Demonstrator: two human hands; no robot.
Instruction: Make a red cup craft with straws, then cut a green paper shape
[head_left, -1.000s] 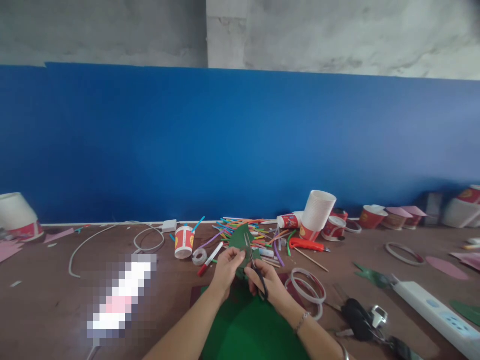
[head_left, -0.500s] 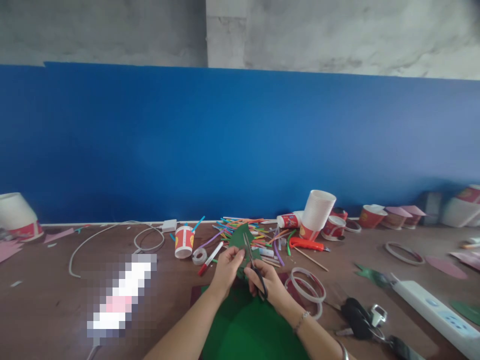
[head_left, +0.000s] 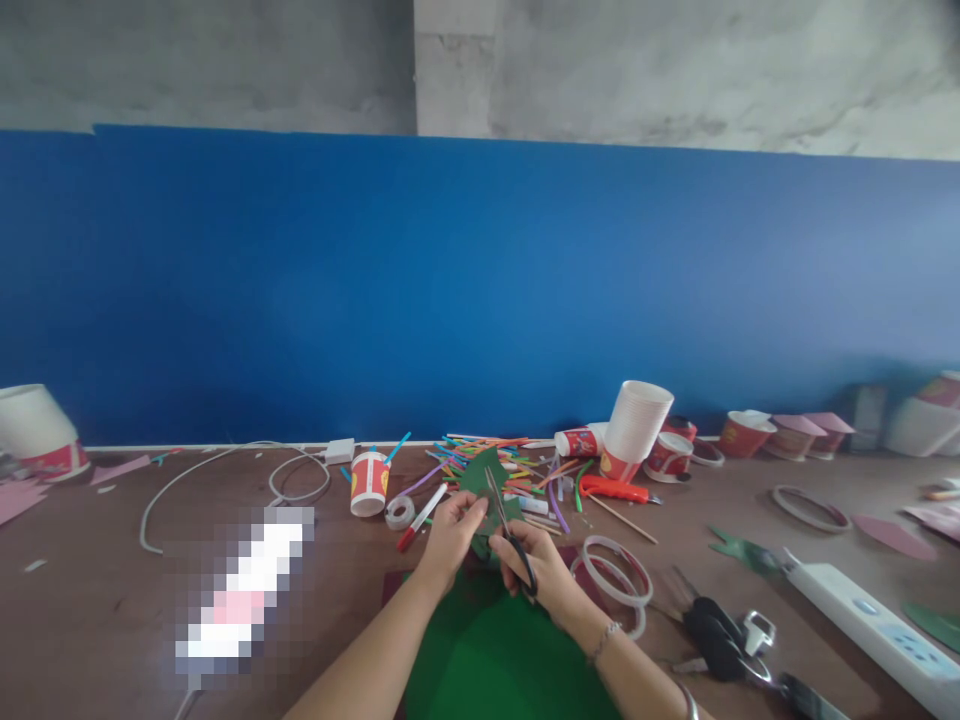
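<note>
In the middle of the view, my left hand (head_left: 455,530) pinches a piece of dark green paper (head_left: 482,470) between thumb and fingers. My right hand (head_left: 536,560) is closed round black-handled scissors (head_left: 519,548). Their blades point up and away from me and lie against the green paper, close to my left fingertips. Whether the blades are cutting at this instant I cannot make out. Below both hands lies a larger green sheet (head_left: 502,650), with a dark red sheet (head_left: 393,584) partly showing under it.
Beyond my hands lie colourful sticks (head_left: 517,460), a marker (head_left: 421,517) and a roll of tape (head_left: 400,513). Paper cups (head_left: 369,485) and a cup stack (head_left: 636,425) stand along the blue partition (head_left: 450,290). Right are an orange cutter (head_left: 615,488), rings (head_left: 615,570), keys (head_left: 716,635) and a power strip (head_left: 870,620).
Hardly anything differs. The view has shifted very slightly, and both hands keep their hold on the green paper and the scissors in nearly the same place.
</note>
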